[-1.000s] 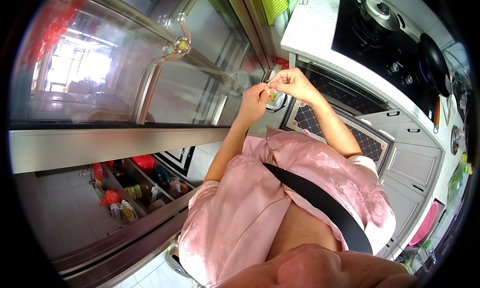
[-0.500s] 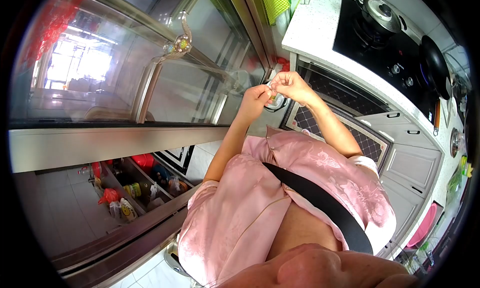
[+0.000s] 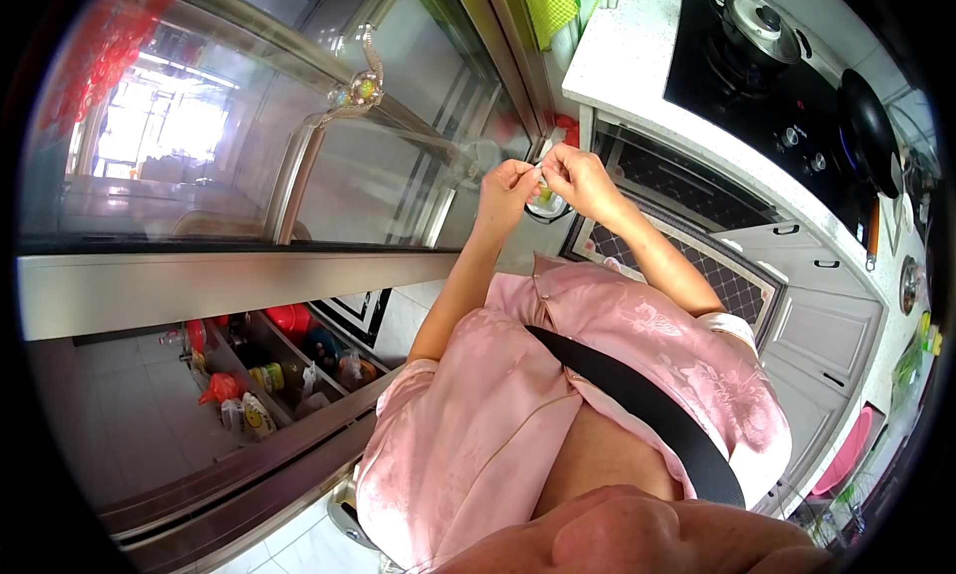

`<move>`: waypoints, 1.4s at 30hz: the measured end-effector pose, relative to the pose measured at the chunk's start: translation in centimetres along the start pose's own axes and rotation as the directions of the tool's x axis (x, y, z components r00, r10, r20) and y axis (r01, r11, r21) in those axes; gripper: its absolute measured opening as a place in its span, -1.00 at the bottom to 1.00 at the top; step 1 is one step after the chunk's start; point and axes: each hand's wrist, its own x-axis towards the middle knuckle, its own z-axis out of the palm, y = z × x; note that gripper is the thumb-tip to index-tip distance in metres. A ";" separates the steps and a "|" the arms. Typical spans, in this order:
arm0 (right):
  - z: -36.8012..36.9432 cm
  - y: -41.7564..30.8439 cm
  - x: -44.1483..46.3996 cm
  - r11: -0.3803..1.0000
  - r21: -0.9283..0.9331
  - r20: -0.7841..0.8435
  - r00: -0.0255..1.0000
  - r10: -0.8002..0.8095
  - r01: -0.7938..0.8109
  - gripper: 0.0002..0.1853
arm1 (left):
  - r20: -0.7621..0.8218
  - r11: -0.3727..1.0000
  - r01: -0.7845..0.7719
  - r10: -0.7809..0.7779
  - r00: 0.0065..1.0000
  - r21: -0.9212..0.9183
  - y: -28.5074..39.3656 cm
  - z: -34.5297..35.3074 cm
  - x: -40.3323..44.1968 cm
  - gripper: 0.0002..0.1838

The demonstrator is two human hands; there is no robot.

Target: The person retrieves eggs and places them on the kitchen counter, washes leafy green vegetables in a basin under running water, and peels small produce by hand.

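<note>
Kitch. ctr beyond, hands close tog.

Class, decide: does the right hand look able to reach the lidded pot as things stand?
Probably not without moving nearer: the right hand is beside the left hand, and the lidded pot sits well back on the stove, though its lid looks unobstructed.

A small pale item is pinched by left hand and right hand; a lidded pot is set on the worktop.
</note>
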 end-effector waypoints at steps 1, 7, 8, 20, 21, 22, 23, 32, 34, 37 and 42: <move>0.0 0.0 -0.1 0.998 -0.032 -0.017 0.998 -0.053 0.052 -0.87 | 0.006 1.000 0.002 -0.002 1.000 -0.005 0.1 0.0 -0.1 -0.84; 0.0 0.7 -0.7 0.978 0.195 0.066 0.996 0.060 -0.072 -0.89 | 0.069 0.997 0.042 -0.037 0.997 -0.067 0.0 0.0 -0.2 -0.84; 0.2 1.2 -0.8 0.978 0.195 0.066 0.996 0.061 -0.073 -0.89 | 0.070 0.997 0.042 -0.038 0.997 -0.068 -0.1 -0.1 -0.2 -0.84; 0.1 1.8 -0.9 0.824 0.525 0.168 0.975 0.142 -0.211 -0.93 | 0.049 0.989 0.003 0.004 0.999 -0.149 -0.5 0.1 -0.5 -0.83; -0.1 1.3 -0.9 0.807 0.541 0.170 0.971 0.169 -0.235 -0.94 | 0.053 0.988 -0.001 0.010 0.999 -0.154 -0.6 0.1 -0.5 -0.83; -0.2 1.0 -0.8 0.790 0.556 0.172 0.965 0.195 -0.259 -0.94 | 0.057 0.987 -0.006 0.015 0.998 -0.160 -0.6 0.1 -0.4 -0.83; 0.0 1.3 -0.8 0.790 0.555 0.173 0.965 0.195 -0.259 -0.94 | 0.057 0.987 -0.006 0.016 0.998 -0.161 -0.5 0.1 -0.4 -0.83; -0.2 0.7 -0.6 0.788 0.553 0.163 0.963 0.216 -0.270 -0.94 | 0.094 0.909 0.068 -0.033 0.995 -0.411 -0.9 -0.3 -0.5 -0.83; -0.3 0.7 -0.6 0.796 0.522 0.207 0.951 0.229 -0.306 -0.94 | 0.043 0.898 0.050 -0.035 0.998 -0.437 -0.8 -0.2 -0.6 -0.80; 0.4 1.2 -0.6 0.790 0.539 0.204 0.955 0.215 -0.293 -0.93 | 0.000 0.932 0.021 -0.022 1.000 -0.362 -0.9 -0.2 -0.6 -0.81; 0.0 -0.4 -0.5 0.908 0.319 0.125 0.962 0.243 -0.271 -0.91 | -0.070 0.986 -0.062 0.051 0.996 -0.157 -0.3 0.3 -0.8 -0.83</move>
